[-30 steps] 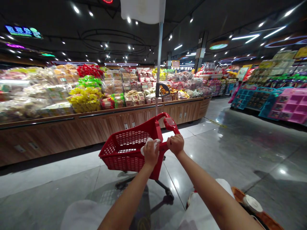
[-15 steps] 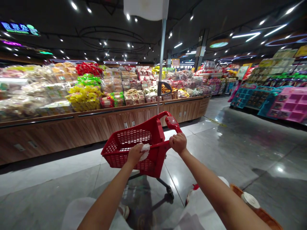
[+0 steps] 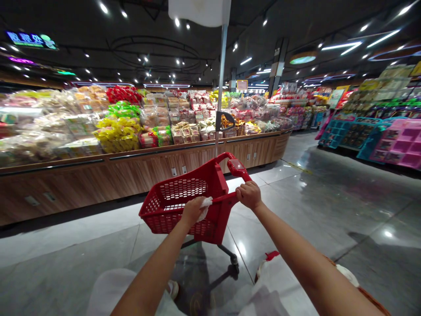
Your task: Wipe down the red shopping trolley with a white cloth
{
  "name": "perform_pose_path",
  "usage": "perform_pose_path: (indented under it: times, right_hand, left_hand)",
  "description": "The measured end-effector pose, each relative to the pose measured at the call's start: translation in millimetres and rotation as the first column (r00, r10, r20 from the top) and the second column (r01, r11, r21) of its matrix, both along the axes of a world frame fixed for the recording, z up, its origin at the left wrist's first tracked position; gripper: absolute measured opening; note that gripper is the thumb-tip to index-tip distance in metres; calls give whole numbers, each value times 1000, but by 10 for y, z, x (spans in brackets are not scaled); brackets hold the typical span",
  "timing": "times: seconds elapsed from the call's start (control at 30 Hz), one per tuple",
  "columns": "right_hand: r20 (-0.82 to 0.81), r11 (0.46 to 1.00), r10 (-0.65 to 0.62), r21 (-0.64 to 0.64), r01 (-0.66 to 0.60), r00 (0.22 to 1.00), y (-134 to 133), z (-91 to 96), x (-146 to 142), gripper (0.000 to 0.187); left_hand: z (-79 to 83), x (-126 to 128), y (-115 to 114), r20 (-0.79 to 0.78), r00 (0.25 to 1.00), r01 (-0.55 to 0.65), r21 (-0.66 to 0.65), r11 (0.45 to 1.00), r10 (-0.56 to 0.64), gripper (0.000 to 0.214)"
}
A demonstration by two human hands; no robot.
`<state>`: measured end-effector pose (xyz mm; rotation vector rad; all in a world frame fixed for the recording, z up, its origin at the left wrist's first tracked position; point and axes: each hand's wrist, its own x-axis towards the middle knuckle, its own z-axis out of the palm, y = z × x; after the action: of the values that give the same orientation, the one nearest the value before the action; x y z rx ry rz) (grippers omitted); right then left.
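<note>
Left hand: fingers curled, pinching a crumpled white cloth against the near side rim of the red cart. Fingertips partly hidden, so can't tell the exact grip. Right hand: clenched round the near end of the cart handle.

Vs 1 s ago: left hand + cloth moved away from the handle end, further forward along the near side. Right hand same spot on the handle. Cart roughly where it was.

Cart: red basket, perforated walls, glossy red handle, dark legs, castor on the grey tiled floor. Upright, just ahead of the person, near the wood-fronted display stacked with packaged goods.
</note>
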<state>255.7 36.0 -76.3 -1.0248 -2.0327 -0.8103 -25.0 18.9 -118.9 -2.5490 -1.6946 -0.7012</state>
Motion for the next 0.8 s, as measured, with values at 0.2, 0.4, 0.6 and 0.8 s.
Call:
perform_pose_path:
  times: [0.2,0.4,0.6,0.8]
  right_hand:
    - [20,998,24,52,-25,1000,54,-3,145,37]
    - [-126,993,-48,100,61,991,58,-47,117,38]
    - [-150,994,-74,69,85,986,12,-56,42,36]
    - [-85,998,-55,30,58,995,56,-65,107,35]
  left_hand:
    - [-155,-613,-131,-137,984,-119,-2,993,118,24]
    - [-163,-510,-210,-80,985,-149,41,988,151,26]
    - [38,505,-40,34,998,46,50,998,-48,32]
    - [84,575,-30,39,996,79,62,995,-81,29]
